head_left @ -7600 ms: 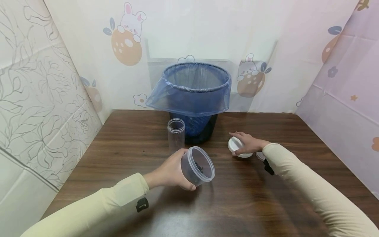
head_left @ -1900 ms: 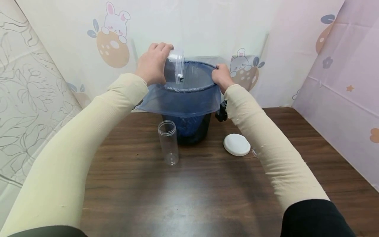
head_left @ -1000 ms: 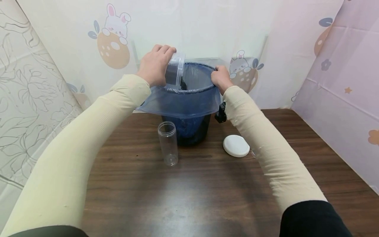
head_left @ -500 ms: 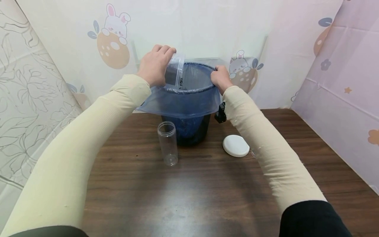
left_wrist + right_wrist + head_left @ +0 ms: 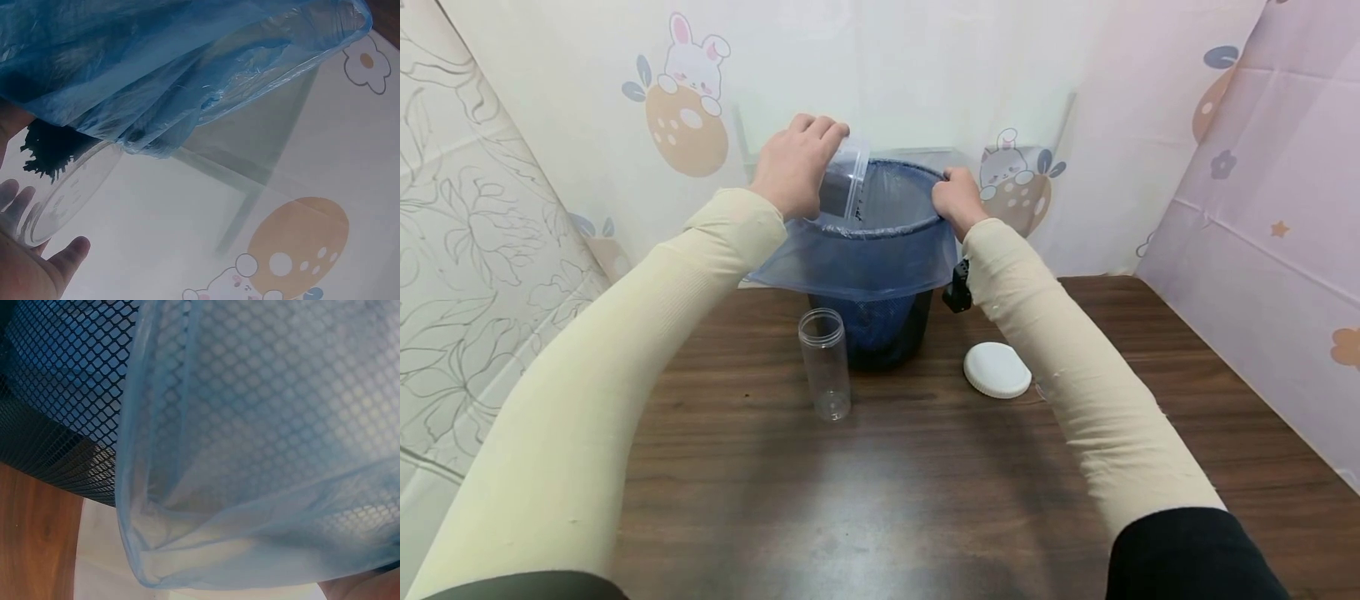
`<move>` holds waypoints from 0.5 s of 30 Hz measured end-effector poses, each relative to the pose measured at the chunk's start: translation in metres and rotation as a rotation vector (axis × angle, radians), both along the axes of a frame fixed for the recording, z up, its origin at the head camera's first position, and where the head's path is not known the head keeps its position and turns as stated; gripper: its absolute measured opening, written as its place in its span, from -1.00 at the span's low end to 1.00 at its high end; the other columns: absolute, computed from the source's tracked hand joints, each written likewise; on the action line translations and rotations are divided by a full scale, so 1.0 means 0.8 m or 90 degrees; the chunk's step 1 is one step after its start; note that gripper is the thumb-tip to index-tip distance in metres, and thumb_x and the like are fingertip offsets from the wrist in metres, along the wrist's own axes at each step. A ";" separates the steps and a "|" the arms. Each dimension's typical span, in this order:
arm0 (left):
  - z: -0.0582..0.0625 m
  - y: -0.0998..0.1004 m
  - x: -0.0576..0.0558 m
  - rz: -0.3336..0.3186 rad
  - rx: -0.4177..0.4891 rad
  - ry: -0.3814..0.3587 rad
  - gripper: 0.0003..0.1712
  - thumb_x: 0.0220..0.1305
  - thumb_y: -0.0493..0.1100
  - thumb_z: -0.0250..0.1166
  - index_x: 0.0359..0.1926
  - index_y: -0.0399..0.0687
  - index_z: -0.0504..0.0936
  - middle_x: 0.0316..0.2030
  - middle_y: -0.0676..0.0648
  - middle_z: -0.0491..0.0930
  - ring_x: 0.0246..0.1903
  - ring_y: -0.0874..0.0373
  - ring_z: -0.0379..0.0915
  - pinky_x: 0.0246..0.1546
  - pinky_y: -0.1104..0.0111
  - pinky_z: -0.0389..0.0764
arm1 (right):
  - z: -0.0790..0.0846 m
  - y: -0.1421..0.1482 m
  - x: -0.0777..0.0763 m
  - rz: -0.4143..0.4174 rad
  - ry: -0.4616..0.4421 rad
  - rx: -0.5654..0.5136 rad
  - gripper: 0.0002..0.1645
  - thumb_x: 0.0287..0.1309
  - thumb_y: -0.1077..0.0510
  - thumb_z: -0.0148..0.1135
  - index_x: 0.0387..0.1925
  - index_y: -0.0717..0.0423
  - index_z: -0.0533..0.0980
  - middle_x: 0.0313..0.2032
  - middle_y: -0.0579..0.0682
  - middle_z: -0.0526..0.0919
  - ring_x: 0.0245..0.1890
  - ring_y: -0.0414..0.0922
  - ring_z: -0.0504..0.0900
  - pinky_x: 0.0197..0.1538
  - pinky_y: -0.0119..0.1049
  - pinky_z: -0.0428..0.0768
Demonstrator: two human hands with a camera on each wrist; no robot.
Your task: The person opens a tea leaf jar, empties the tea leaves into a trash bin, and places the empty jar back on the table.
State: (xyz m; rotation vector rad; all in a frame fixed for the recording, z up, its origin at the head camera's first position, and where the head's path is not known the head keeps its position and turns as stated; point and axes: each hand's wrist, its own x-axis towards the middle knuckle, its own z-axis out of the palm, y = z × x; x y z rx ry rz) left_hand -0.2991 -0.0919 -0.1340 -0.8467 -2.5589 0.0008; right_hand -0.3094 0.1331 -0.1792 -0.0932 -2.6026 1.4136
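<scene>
My left hand [image 5: 793,167] grips a wide clear plastic jar [image 5: 842,179], tipped on its side over the near left rim of a mesh waste bin [image 5: 917,321]. Small dark bits lie at the jar's mouth in the head view. Through the jar's wall, the left wrist view shows a dark clump [image 5: 53,150], partly hidden by the bin's blue liner bag [image 5: 156,62]. Opposite, my right hand [image 5: 958,198] holds the bin's rim on the right, its fingers curled over the edge and the bag.
A tall, clear, lidless jar [image 5: 826,367] stands upright just in front of the bin. A white screw lid [image 5: 997,370] lies to the right on the brown wooden table [image 5: 880,500], and a clear lid edge shows beside my right sleeve. Patterned curtains [image 5: 910,67] hang behind.
Earlier my left hand held the jar low over the table and my right hand was on the white lid. Both moved to the bin; a dark clump dropped from the jar, leaving fewer bits at its mouth.
</scene>
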 end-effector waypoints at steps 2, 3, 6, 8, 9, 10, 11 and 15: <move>0.000 0.000 0.000 -0.001 0.001 0.000 0.07 -0.36 -0.43 0.40 0.33 -0.21 0.21 0.25 -0.20 0.30 0.26 -0.14 0.11 0.15 0.02 0.33 | 0.001 0.000 0.001 0.001 -0.001 0.000 -0.66 0.26 0.35 -0.38 -0.07 0.31 0.32 -0.04 0.14 0.28 -0.16 -0.03 0.19 -0.16 -0.28 0.17; 0.000 0.000 -0.001 -0.002 0.001 0.000 0.08 -0.36 -0.42 0.41 0.33 -0.21 0.21 0.25 -0.20 0.30 0.26 -0.14 0.11 0.15 0.02 0.32 | 0.001 -0.001 0.001 0.001 -0.003 -0.001 -0.63 0.26 0.35 -0.39 -0.04 0.33 0.33 -0.02 0.14 0.29 -0.15 -0.03 0.20 -0.15 -0.29 0.18; 0.001 0.000 -0.001 -0.002 0.000 -0.002 0.09 -0.37 -0.42 0.42 0.34 -0.20 0.21 0.26 -0.20 0.30 0.26 -0.14 0.11 0.16 0.02 0.31 | 0.002 -0.001 0.001 0.002 -0.005 0.003 -0.57 0.26 0.35 -0.39 0.05 0.34 0.33 0.05 0.16 0.29 -0.09 -0.03 0.21 -0.11 -0.29 0.19; 0.001 0.001 -0.001 -0.002 -0.002 -0.003 0.08 -0.36 -0.43 0.40 0.34 -0.20 0.21 0.26 -0.19 0.30 0.26 -0.14 0.11 0.15 0.02 0.32 | 0.002 -0.001 0.002 0.003 -0.009 0.003 -0.53 0.27 0.35 -0.40 0.11 0.34 0.33 0.09 0.15 0.29 -0.08 -0.03 0.21 -0.09 -0.29 0.20; 0.001 0.001 0.000 -0.003 -0.002 -0.003 0.07 -0.36 -0.43 0.40 0.34 -0.20 0.21 0.25 -0.19 0.30 0.26 -0.14 0.11 0.15 0.02 0.33 | 0.002 0.000 0.002 0.003 -0.010 0.003 -0.49 0.27 0.35 -0.40 0.16 0.33 0.33 0.11 0.15 0.30 -0.07 -0.04 0.22 -0.08 -0.30 0.21; 0.001 0.001 0.000 -0.002 -0.003 -0.003 0.06 -0.34 -0.44 0.38 0.33 -0.20 0.21 0.25 -0.19 0.29 0.26 -0.14 0.11 0.14 0.03 0.33 | 0.002 0.000 0.002 0.004 -0.009 0.004 -0.49 0.27 0.35 -0.40 0.16 0.34 0.33 0.11 0.16 0.30 -0.07 -0.04 0.22 -0.08 -0.30 0.21; 0.001 0.001 0.000 -0.002 -0.004 -0.004 0.05 -0.34 -0.44 0.37 0.34 -0.20 0.21 0.25 -0.19 0.29 0.26 -0.14 0.10 0.13 0.03 0.33 | 0.003 0.000 0.002 0.004 -0.008 0.005 -0.50 0.27 0.35 -0.40 0.15 0.34 0.33 0.10 0.16 0.30 -0.06 -0.03 0.22 -0.07 -0.29 0.21; 0.001 0.002 -0.001 -0.004 -0.004 -0.001 0.03 -0.32 -0.45 0.34 0.33 -0.20 0.21 0.25 -0.19 0.30 0.25 -0.14 0.11 0.11 0.03 0.35 | 0.002 -0.001 0.003 0.002 -0.012 0.003 -0.49 0.27 0.34 -0.39 0.17 0.32 0.33 0.17 0.16 0.30 -0.01 -0.05 0.24 -0.01 -0.33 0.24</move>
